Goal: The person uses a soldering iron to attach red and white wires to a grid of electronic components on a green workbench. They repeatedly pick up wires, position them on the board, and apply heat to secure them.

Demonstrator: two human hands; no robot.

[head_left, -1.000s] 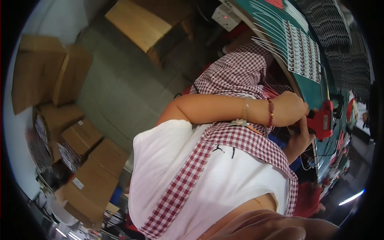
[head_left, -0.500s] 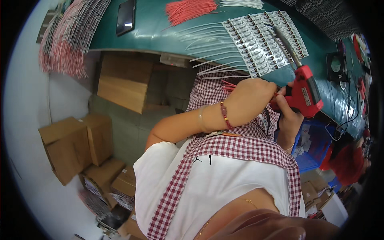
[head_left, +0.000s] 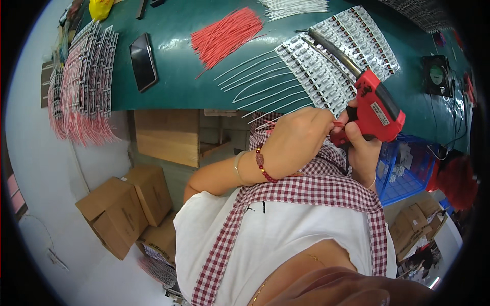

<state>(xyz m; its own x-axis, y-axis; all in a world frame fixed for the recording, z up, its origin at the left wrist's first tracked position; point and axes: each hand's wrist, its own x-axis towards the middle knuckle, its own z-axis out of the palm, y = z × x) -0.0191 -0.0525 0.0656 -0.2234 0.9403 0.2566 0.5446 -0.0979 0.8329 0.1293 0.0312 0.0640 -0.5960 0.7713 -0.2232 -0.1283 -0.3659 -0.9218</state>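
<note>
My right hand [head_left: 365, 155] is wrapped round the grip of a red and black soldering gun [head_left: 376, 109]. The gun's long metal tip points up and left, over a panel of small circuit boards [head_left: 352, 41]. Several white wires [head_left: 265, 81] stick out from the panel's left edge. Close beside the gun, my left hand [head_left: 301, 133] is closed, its fingertips pinching red wires [head_left: 338, 124] near the right thumb. More of the red wires show behind my left hand, their middle hidden by it.
A pile of red wires [head_left: 227, 35] and a bundle of white wires [head_left: 296, 7] lie on the green table [head_left: 173, 76], with a phone [head_left: 144, 62] to the left. Wired board strips [head_left: 87, 76] hang over the left edge. Cardboard boxes [head_left: 115, 217] and a blue crate [head_left: 403, 173] stand below.
The view has shifted, bringing more of the tabletop into sight. Both hands stay close together, the left on the red wires and the right on the soldering gun.
</note>
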